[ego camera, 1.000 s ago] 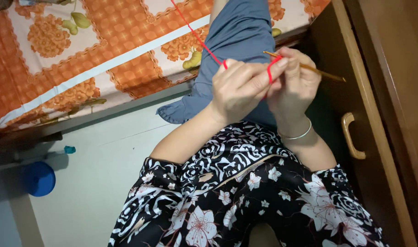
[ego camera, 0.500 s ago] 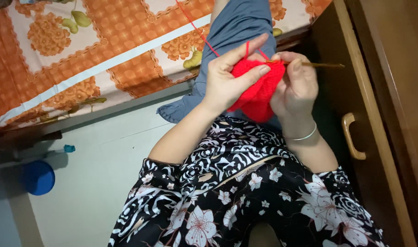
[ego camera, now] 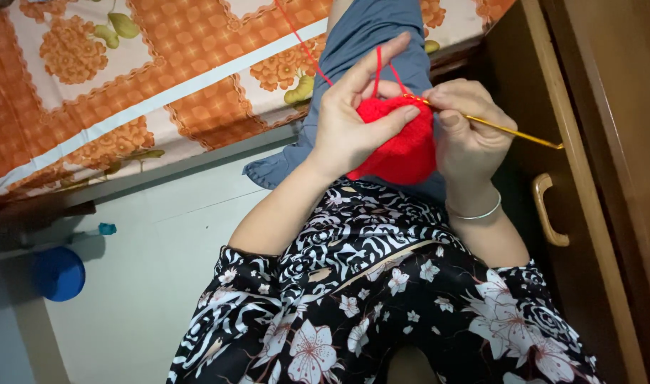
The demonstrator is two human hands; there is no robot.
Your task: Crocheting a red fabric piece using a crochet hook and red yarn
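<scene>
**Crochet in hand, yarn taut over one finger**

The left hand (ego camera: pixel 353 128) pinches the red crochet piece (ego camera: pixel 403 142) just right of centre in the upper frame, its forefinger raised with the red yarn (ego camera: pixel 303 46) looped over it. The right hand (ego camera: pixel 467 139) is closed around the gold crochet hook (ego camera: pixel 510 130), whose long axis runs from lower right up toward the work, tip seemingly buried in the stitches. If that finger drops, tension could go slack and a loop might slip off the hook. The yarn leads away to the upper left over the orange bedspread (ego camera: pixel 125 92); a wooden drawer (ego camera: pixel 552 213) stands at right.
</scene>
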